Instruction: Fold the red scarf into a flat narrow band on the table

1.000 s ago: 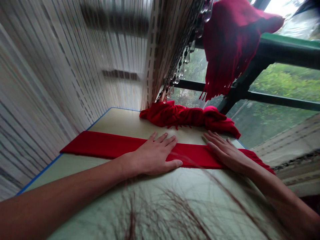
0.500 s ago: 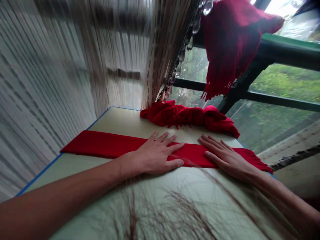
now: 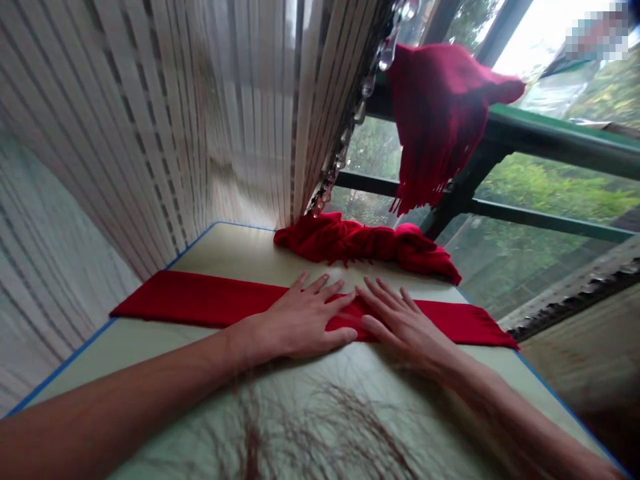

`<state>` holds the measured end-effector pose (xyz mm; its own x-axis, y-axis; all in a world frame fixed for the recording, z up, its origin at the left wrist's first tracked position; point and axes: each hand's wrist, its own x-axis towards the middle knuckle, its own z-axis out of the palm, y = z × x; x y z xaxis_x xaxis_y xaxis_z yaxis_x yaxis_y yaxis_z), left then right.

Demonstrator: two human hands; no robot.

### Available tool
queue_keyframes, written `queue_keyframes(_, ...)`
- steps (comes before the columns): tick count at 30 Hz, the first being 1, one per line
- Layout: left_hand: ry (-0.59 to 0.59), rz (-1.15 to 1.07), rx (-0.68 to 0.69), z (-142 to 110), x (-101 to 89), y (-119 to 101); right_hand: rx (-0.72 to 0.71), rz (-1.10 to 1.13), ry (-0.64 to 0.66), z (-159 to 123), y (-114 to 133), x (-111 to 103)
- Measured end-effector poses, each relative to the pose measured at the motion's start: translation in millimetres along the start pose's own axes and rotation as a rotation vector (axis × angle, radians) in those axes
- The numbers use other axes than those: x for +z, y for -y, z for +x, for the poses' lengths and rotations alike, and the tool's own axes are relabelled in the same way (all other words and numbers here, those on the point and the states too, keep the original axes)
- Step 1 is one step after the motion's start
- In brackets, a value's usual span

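A long red scarf (image 3: 200, 298), folded into a flat strip, lies across the pale table (image 3: 240, 250) from its left edge to its right edge. Flat on its middle rests my left hand (image 3: 305, 319), fingers spread. Close to the right of it, my right hand (image 3: 400, 320) also presses on the cloth with its fingers stretched out. The fingertips of the two hands nearly meet. Both hands hide parts of the scarf beneath them. Behind them, a bunched red fringed cloth (image 3: 360, 241) lies along the far edge.
Another red fringed cloth (image 3: 440, 120) hangs over the green window frame (image 3: 550, 133). Striped string curtains (image 3: 240, 100) close off the left side, with clear beads (image 3: 340, 157) along their edge. Loose strands of hair blur the near view.
My right hand has slid left along the scarf towards my left hand, which stays in place on it. The view has turned slightly to the right.
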<state>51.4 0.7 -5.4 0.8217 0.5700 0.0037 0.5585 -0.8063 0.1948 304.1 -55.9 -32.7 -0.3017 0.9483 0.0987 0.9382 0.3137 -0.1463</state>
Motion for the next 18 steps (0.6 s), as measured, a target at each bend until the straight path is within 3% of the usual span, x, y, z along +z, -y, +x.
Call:
queue_keyframes(2,-0.001,0.002,0.001,0,-0.7,-1,-0.003,0.014,0.021,5,10,3)
queue_keyframes(4,0.013,0.0,-0.005,-1,-2.2,-1,0.035,0.017,0.032,-3,-5,2)
queue_keyframes(10,0.026,-0.009,-0.013,-1,-4.0,-2,0.26,-0.039,-0.014,-65,-118,-2)
queue_keyframes(13,0.031,-0.023,-0.011,0,-2.9,-1,0.352,-0.049,-0.041,-86,-154,0)
queue_keyframes(15,0.031,-0.03,-0.01,0,-2.2,0,0.376,-0.048,-0.035,-89,-151,0)
queue_keyframes(18,0.022,-0.036,-0.005,0,-1.9,0,0.316,-0.04,-0.042,-77,-116,-2)
